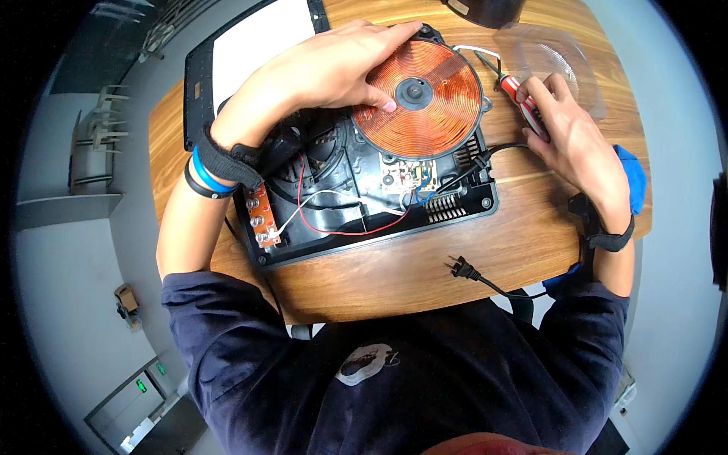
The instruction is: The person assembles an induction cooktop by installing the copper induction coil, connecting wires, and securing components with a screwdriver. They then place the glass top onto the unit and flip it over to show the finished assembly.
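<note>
A round copper induction coil point(444, 125) with a black hub lies over the far right part of an opened induction cooker's black base point(394, 232). My left hand point(330, 72) holds the coil by its left side, the thumb on the windings and the fingers reaching along the far rim. To the right of the coil, my right hand point(567, 136) is closed around a screwdriver point(509, 86) with a red and white handle. Its shaft points up and left, close to a white wire at the coil's edge. A circuit board point(409, 176) shows partly below the coil.
An orange button board point(262, 218) with red and white wires sits in the base's left end. A black-framed panel with a white sheet point(262, 42) lies at the far left. A clear plastic tray point(557, 61) is at far right. A power plug point(462, 268) rests near the front edge.
</note>
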Tool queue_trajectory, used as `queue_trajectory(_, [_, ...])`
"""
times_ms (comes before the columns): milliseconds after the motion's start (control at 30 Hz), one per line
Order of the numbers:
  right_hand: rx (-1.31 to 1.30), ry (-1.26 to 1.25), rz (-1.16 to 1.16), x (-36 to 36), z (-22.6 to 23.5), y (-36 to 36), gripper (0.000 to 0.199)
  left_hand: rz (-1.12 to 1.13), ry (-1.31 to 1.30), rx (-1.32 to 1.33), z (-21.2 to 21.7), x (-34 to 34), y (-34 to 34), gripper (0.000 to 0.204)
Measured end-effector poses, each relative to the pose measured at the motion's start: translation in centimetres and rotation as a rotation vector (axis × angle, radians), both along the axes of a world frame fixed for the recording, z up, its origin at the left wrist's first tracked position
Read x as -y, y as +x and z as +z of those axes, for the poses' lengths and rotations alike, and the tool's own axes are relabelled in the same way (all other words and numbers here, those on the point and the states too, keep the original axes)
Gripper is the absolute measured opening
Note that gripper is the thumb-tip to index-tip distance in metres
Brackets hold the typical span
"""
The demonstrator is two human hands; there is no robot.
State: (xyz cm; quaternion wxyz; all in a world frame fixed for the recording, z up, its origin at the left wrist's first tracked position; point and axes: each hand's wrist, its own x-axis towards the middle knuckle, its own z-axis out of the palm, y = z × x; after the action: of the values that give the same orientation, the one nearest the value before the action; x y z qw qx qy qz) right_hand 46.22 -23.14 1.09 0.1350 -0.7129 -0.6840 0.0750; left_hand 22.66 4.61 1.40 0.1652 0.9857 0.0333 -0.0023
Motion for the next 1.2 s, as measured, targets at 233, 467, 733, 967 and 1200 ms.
queue_trajectory(233, [0.101,0.036,0.076,-0.5,-1.1,-0.4,0.059,0.019,0.062,0.04,-1.2,-1.0,0.3,0.095])
queue_trajectory(467, [0.154,-0.02,0.068,-1.0,-1.7,-1.2,0.039,0.046,-0.017,0.061,0.0,-0.1,-2.1,0.108])
queue_trajectory(733, [-0.195,0.097,0.096,-5.1,-1.4,-2.4,0.051,0.143,-0.016,0.054,2.9,2.2,-3.5,0.099])
queue_trajectory(967, [-0.428,0.002,0.143,-8.0,-1.5,-1.8,0.038,0.229,-0.166,0.198,3.4,2.7,-4.8,0.071])
queue_trajectory(1200, [-0.897,-0.221,0.129,-7.8,-1.5,-2.8,0.03,0.154,-0.262,0.292,1.9,1.6,-4.9,0.055])
